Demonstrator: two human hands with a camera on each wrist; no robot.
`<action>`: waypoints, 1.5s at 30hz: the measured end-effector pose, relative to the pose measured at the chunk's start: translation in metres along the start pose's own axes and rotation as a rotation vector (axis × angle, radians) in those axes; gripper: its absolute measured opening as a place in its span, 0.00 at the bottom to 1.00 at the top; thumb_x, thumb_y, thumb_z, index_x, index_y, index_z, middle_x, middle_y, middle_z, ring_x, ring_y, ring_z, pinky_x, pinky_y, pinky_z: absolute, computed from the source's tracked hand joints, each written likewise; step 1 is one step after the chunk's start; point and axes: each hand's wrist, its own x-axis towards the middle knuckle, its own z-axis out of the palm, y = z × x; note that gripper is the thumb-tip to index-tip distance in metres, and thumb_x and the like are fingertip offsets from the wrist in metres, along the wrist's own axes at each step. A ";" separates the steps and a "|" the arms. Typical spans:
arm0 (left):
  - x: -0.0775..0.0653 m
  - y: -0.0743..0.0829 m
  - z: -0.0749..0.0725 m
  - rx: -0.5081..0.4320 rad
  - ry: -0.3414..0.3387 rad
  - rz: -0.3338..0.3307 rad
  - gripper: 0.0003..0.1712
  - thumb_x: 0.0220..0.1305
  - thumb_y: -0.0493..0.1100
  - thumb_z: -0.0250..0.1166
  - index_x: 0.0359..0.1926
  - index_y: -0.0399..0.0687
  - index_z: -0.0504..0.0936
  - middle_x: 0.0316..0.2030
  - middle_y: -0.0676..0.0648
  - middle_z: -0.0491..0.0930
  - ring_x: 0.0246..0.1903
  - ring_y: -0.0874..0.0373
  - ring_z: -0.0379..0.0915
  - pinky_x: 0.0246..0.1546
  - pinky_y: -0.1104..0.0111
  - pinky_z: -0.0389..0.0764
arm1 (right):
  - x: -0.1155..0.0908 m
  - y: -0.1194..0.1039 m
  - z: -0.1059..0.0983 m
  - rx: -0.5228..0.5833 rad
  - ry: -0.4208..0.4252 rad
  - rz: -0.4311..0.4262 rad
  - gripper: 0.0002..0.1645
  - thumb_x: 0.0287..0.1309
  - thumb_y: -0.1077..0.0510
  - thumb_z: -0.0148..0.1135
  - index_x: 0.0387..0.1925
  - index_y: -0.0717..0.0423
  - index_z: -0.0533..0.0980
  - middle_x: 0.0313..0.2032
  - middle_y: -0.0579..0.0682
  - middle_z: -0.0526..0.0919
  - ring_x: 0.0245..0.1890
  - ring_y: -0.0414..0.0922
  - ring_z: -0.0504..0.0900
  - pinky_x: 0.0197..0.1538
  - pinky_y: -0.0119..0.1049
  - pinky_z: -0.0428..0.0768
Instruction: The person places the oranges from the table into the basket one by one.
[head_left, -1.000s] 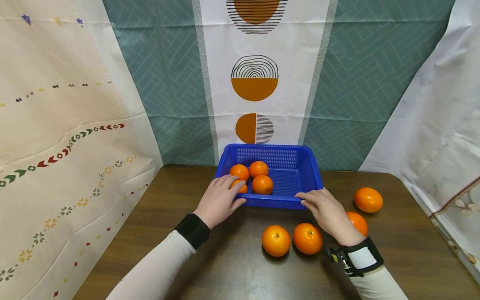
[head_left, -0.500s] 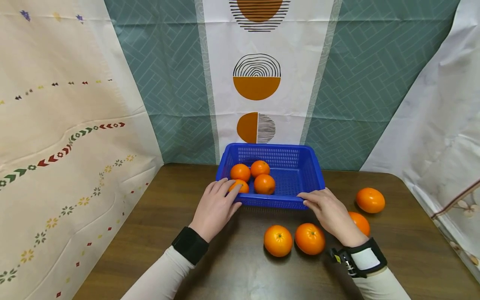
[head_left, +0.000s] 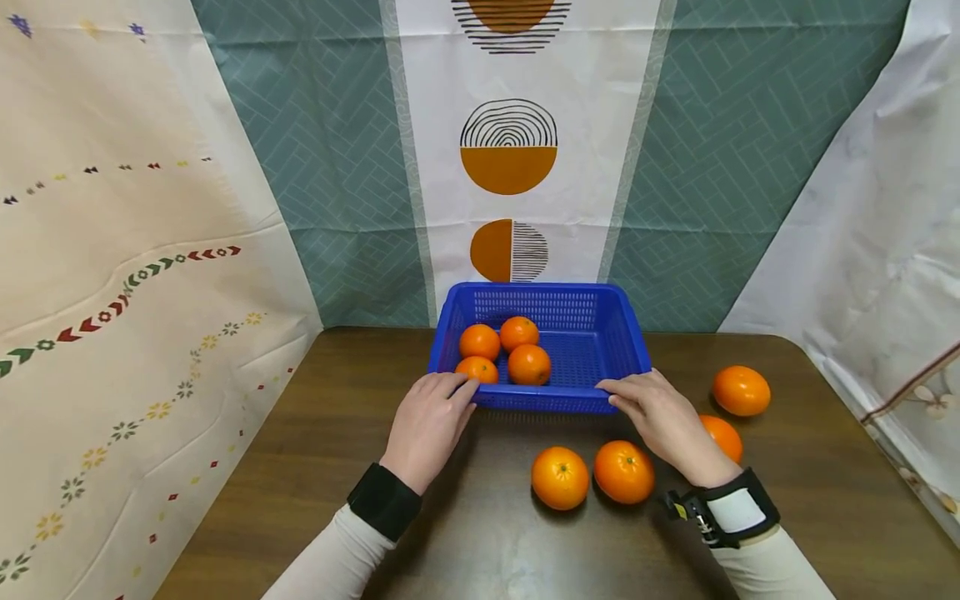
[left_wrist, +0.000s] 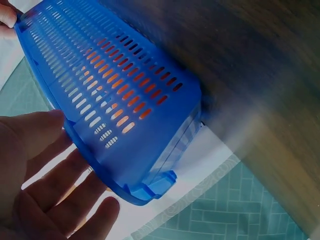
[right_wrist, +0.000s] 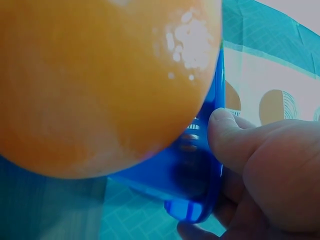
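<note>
A blue plastic basket (head_left: 543, 400) with slotted walls stands at the back of the table. Inside it, on the left, sit several oranges (head_left: 529, 365). My left hand (head_left: 429, 425) holds the basket's front rim near its left corner. In the left wrist view, the thumb (left_wrist: 37, 131) lies on the outside of the rim and the fingers reach behind it. At the front right corner, my right hand (head_left: 667, 417) grips the same rim, its thumb (right_wrist: 227, 132) on the outer side in the right wrist view.
Two oranges (head_left: 560, 477) (head_left: 624, 472) lie on the brown wooden table (head_left: 315, 467) in front of the basket. Another orange (head_left: 723, 438) is partly hidden by the right hand, and one more orange (head_left: 741, 391) lies farther right. Patterned cloth (head_left: 352, 167) hangs right behind the basket.
The left hand has drawn back from above the front left orange to the basket's front rim. The right hand stays on the rim, and the view shifts slightly.
</note>
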 end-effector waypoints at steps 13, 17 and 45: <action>0.017 0.004 -0.007 0.078 -0.028 -0.060 0.07 0.70 0.38 0.78 0.48 0.44 0.92 0.43 0.44 0.89 0.40 0.46 0.86 0.43 0.55 0.90 | 0.004 -0.001 -0.003 0.003 -0.036 0.005 0.18 0.73 0.66 0.70 0.60 0.56 0.88 0.49 0.53 0.92 0.54 0.57 0.86 0.73 0.68 0.72; 0.021 0.004 -0.007 0.089 -0.030 -0.076 0.05 0.70 0.39 0.79 0.45 0.45 0.93 0.40 0.45 0.89 0.36 0.47 0.84 0.36 0.57 0.88 | 0.003 -0.001 -0.003 0.002 -0.050 0.024 0.18 0.73 0.66 0.70 0.60 0.56 0.88 0.49 0.53 0.92 0.54 0.58 0.86 0.75 0.70 0.67; 0.026 0.001 -0.008 0.027 -0.074 -0.122 0.10 0.62 0.42 0.84 0.43 0.49 0.94 0.39 0.45 0.90 0.33 0.47 0.84 0.35 0.55 0.89 | -0.001 0.000 -0.002 -0.014 -0.066 0.037 0.20 0.77 0.60 0.68 0.66 0.52 0.85 0.57 0.55 0.89 0.60 0.58 0.83 0.68 0.65 0.79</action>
